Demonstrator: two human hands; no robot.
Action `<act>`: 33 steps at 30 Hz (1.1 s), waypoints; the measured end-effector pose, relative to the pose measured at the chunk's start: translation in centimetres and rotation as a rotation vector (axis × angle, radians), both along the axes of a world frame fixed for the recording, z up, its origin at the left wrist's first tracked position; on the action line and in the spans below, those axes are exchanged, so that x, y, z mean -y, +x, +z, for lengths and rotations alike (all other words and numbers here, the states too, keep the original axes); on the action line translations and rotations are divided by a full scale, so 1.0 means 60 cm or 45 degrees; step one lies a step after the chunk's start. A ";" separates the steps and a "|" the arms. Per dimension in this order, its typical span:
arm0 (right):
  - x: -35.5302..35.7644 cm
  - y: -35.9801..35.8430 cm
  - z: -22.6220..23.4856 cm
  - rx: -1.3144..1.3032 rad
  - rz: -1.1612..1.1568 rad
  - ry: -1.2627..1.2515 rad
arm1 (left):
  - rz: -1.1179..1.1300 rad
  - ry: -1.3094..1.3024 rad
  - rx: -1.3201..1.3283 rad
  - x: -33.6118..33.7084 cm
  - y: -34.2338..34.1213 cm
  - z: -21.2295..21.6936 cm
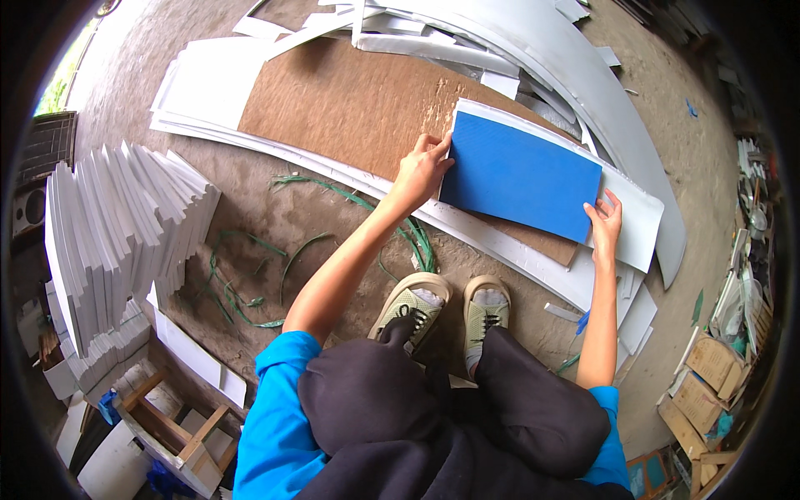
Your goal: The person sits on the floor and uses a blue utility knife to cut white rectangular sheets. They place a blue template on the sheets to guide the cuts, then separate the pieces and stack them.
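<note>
Both my hands grip a flat blue rectangular panel (521,177) by its two short ends. My left hand (423,171) pinches the left end, fingers closed on the edge. At the right end, my right hand (606,218) has its thumb on the blue face and its fingers around the edge. A white border shows along the panel's far side. Below it lie a brown board (333,108) and white sheets (204,83); the panel covers part of them. Whether it rests on them or is held just above, I cannot tell.
Stacked white panels (125,225) stand at the left, above a wooden frame (179,433). Green strapping (242,292) lies loose on the floor near my shoes (417,308). White offcuts (408,37) are piled at the far side. Cardboard boxes (708,383) line the right.
</note>
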State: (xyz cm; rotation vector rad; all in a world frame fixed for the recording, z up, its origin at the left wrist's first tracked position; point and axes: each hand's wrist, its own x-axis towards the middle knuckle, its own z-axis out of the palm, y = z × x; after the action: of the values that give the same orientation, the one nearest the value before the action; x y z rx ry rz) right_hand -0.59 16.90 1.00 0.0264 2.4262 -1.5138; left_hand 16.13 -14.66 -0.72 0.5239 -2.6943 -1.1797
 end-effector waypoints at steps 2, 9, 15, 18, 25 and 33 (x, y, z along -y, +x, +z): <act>-0.001 -0.002 0.001 0.020 0.000 -0.017 | -0.010 -0.047 -0.008 -0.002 -0.001 0.003; -0.001 -0.007 0.006 0.093 0.009 -0.029 | -0.036 -0.035 -0.021 0.003 -0.004 0.001; -0.004 -0.012 0.011 0.140 0.056 -0.042 | -0.046 -0.013 -0.047 0.002 -0.003 0.003; -0.007 -0.015 0.012 0.145 0.090 -0.016 | -0.044 -0.022 -0.065 -0.001 -0.001 0.001; -0.001 -0.015 0.019 0.188 0.126 0.087 | 0.001 0.007 -0.050 -0.003 0.001 -0.001; -0.012 -0.018 0.010 0.118 0.123 0.052 | 0.061 0.027 -0.051 -0.034 -0.005 0.023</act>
State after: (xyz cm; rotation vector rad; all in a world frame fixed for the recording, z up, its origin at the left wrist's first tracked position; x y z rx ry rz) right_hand -1.70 17.62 1.58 -0.0119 2.3502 -1.3902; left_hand 15.81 -12.61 0.67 0.5581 -2.6235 -1.1948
